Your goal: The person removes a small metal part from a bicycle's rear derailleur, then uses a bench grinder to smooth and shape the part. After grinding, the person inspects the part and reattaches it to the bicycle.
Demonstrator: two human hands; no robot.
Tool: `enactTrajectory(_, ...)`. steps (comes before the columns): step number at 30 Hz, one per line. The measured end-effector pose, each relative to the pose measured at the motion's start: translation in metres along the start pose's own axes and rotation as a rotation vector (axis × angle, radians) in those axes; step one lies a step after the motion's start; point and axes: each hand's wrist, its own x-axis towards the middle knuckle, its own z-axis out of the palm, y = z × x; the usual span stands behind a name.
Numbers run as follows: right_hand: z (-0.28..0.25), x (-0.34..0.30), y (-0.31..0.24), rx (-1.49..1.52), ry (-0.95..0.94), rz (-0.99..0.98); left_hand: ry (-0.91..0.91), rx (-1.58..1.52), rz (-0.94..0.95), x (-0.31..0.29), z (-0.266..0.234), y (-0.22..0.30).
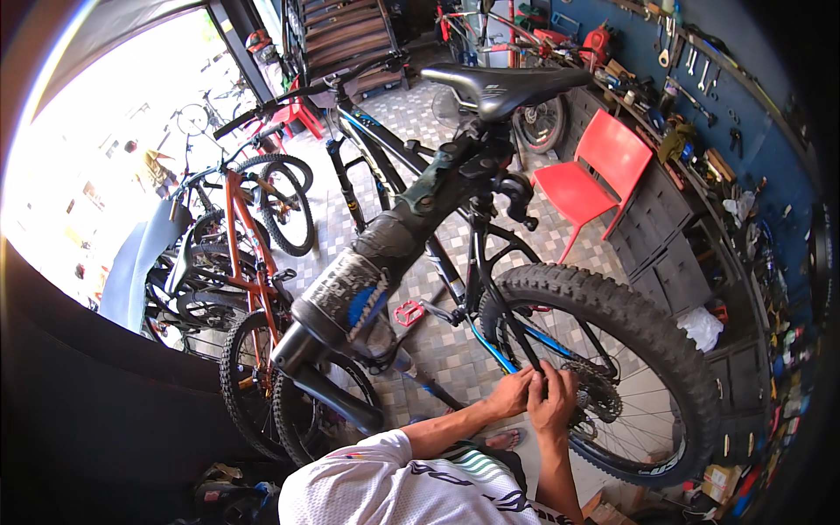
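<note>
A black mountain bike with blue accents [444,271] hangs in the clamp of a repair stand [337,302], its black saddle [507,87] high up. My left hand [510,394] and my right hand [553,404] meet at the rear of the frame, beside the rear wheel [604,293] and in front of its cassette [599,394]. Both have their fingers drawn together against the thin frame tubes. Whatever lies between the fingertips is too small or hidden to make out. A red pedal [409,312] shows farther forward on the bike.
An orange bike [241,227] leans among other bikes at the left. To the right, a red chair [595,179] stands before a workbench with dark drawers [652,227]. Wrenches [691,66] hang on the blue wall. Wooden stairs [341,35] rise at the back.
</note>
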Motion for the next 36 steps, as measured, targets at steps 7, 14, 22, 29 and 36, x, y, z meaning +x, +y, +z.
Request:
enactTrajectory(7, -0.005, 0.000, 0.011, 0.121, -0.080, -0.008, -0.060, -0.116, -0.020, 0.014, -0.016, 0.003)
enactTrajectory(14, -0.005, 0.002, 0.015, 0.143, -0.110, -0.016, -0.132, -0.093, -0.115, 0.020, -0.033, 0.016)
enactTrajectory(22, 0.003, 0.000, 0.017, 0.119, -0.106, -0.010, -0.074, -0.065, 0.056, 0.012, -0.003, 0.000)
enactTrajectory(29, 0.002, 0.003, 0.008, 0.096, -0.095, 0.021, -0.025, -0.244, 0.212, 0.022, -0.020, 0.001)
enactTrajectory(36, 0.004, 0.002, 0.008, 0.053, -0.056, 0.045, -0.177, -0.345, 0.252, 0.043, -0.026, -0.015)
